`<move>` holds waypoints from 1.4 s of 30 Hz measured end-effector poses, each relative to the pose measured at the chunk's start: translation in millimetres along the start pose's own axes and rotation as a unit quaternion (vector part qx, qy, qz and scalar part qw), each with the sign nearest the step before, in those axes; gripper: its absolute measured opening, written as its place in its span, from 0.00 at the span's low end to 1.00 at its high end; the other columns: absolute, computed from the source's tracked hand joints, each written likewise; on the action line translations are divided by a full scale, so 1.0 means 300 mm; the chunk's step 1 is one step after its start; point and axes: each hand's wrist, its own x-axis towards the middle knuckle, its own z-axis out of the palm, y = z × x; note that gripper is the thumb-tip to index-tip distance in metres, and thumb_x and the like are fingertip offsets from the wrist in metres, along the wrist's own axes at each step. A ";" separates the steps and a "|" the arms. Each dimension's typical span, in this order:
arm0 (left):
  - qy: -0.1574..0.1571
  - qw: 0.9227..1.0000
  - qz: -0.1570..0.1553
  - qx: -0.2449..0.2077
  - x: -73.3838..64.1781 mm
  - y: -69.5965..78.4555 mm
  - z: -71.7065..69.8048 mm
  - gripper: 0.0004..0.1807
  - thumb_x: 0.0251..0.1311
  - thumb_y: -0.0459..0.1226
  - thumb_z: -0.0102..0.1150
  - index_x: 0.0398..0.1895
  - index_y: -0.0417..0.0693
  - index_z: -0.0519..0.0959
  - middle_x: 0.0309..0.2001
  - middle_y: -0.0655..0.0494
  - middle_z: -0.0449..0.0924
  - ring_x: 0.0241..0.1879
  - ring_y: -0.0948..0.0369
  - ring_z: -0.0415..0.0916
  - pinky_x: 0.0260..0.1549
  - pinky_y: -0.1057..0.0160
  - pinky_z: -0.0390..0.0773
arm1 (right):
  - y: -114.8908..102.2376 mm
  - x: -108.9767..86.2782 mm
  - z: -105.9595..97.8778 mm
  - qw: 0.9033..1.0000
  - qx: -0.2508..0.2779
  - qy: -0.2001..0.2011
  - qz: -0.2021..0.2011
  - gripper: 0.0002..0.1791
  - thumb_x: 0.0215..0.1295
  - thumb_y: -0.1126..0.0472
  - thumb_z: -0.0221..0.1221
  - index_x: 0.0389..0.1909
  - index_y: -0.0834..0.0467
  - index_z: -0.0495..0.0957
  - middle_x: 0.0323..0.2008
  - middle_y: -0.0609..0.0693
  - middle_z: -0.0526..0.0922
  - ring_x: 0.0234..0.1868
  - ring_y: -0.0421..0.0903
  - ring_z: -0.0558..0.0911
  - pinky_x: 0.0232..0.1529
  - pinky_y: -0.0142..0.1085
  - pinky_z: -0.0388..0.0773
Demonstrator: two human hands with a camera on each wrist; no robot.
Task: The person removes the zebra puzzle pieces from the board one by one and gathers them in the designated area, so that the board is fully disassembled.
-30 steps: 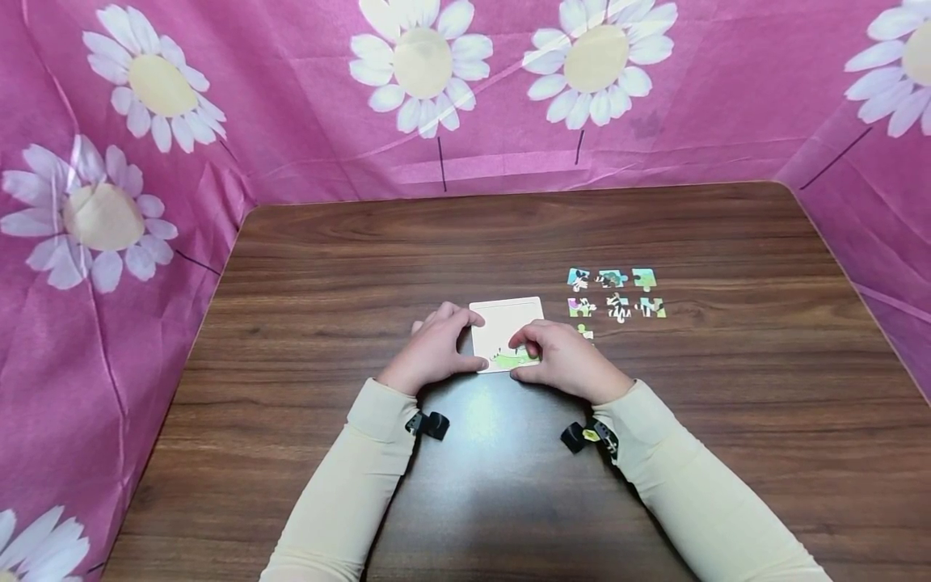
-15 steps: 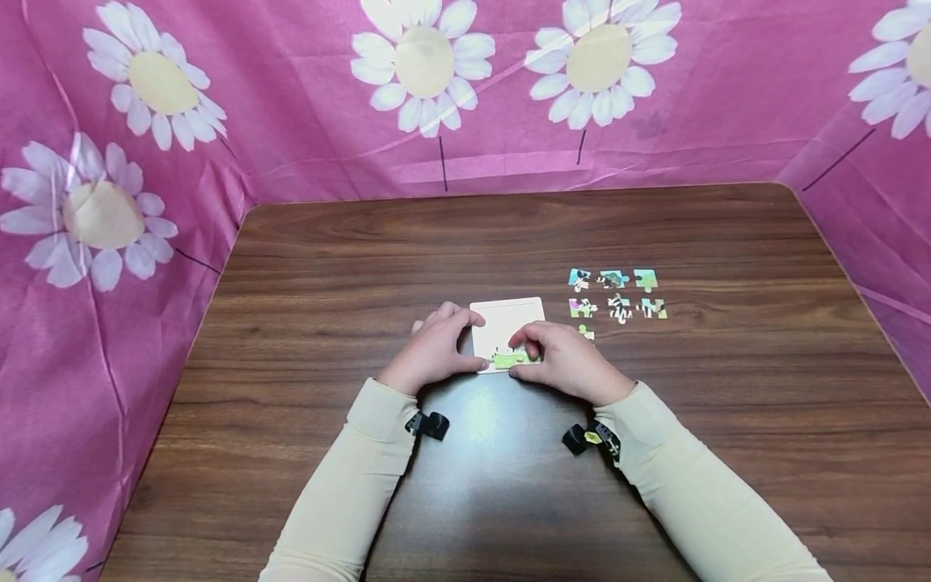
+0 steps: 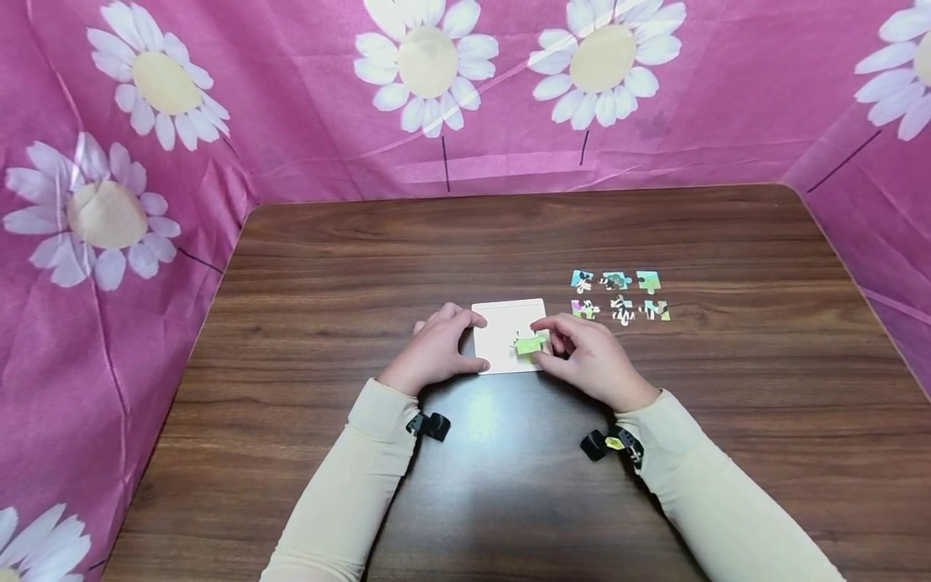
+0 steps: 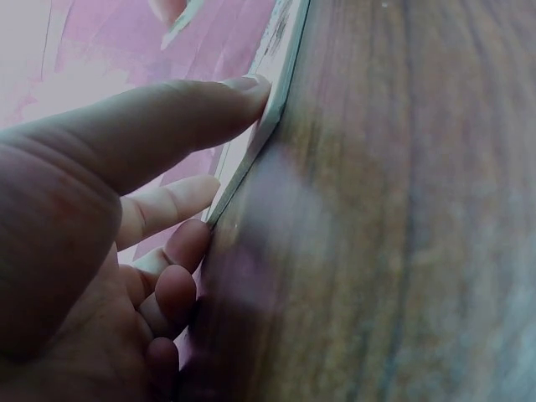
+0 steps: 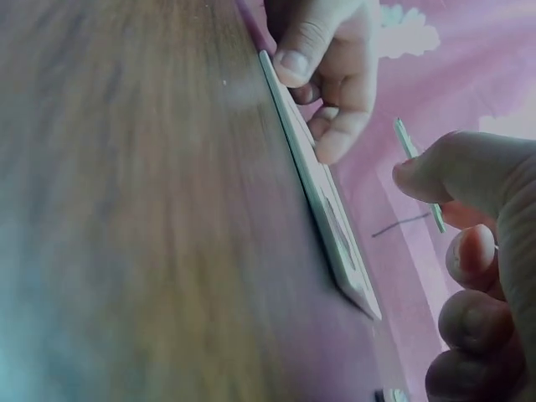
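Observation:
A flat white puzzle board (image 3: 497, 333) lies mid-table. My left hand (image 3: 436, 346) holds its left side, index finger at the far corner and thumb at the near one. In the left wrist view that thumb (image 4: 193, 113) presses on the board's edge while the other fingers curl loosely below. Between thumb and fingers, my right hand (image 3: 596, 357) pinches a green jigsaw piece (image 3: 528, 346) over the board's right part. The right wrist view shows the piece (image 5: 405, 136) edge-on, raised above the board (image 5: 322, 201).
To the right of the board, several jigsaw pieces (image 3: 616, 281) lie in two rows on the brown wooden table (image 3: 364, 259). Pink cloth (image 3: 305, 121) with large daisies hangs around the far and side edges. A black wrist camera (image 3: 436, 426) sits on each sleeve.
The green piece, low over the board's near right part before, has been lifted and shifted right with my right hand. That hand now covers the lowest loose piece. My left hand has stayed put.

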 end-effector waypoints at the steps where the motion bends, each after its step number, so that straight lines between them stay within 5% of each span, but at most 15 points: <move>1: -0.001 1.000 -0.001 -0.002 0.000 0.000 0.001 0.33 0.48 0.48 0.77 0.59 0.53 0.76 0.56 0.52 0.72 0.57 0.53 0.70 0.51 0.48 0.61 | 0.006 -0.006 -0.004 1.000 -0.007 0.007 -0.004 0.19 0.52 0.63 0.73 0.46 0.58 0.83 0.23 0.40 0.70 0.23 0.35 0.67 0.28 0.29 0.64; 21: -0.003 1.000 0.001 -0.004 0.001 0.006 0.000 0.33 0.48 0.48 0.77 0.59 0.53 0.76 0.56 0.51 0.72 0.57 0.52 0.70 0.51 0.48 0.61 | 0.079 -0.109 -0.070 0.997 -0.032 0.066 -0.027 0.21 0.48 0.68 0.72 0.46 0.58 0.83 0.23 0.39 0.68 0.23 0.35 0.65 0.27 0.26 0.60; 42: -0.003 1.000 -0.006 -0.009 0.000 0.006 0.000 0.33 0.48 0.47 0.77 0.59 0.53 0.76 0.56 0.51 0.72 0.57 0.53 0.69 0.51 0.48 0.61 | 0.152 -0.204 -0.193 0.990 -0.080 0.100 0.061 0.20 0.48 0.69 0.72 0.45 0.58 0.84 0.22 0.40 0.69 0.22 0.31 0.63 0.26 0.28 0.57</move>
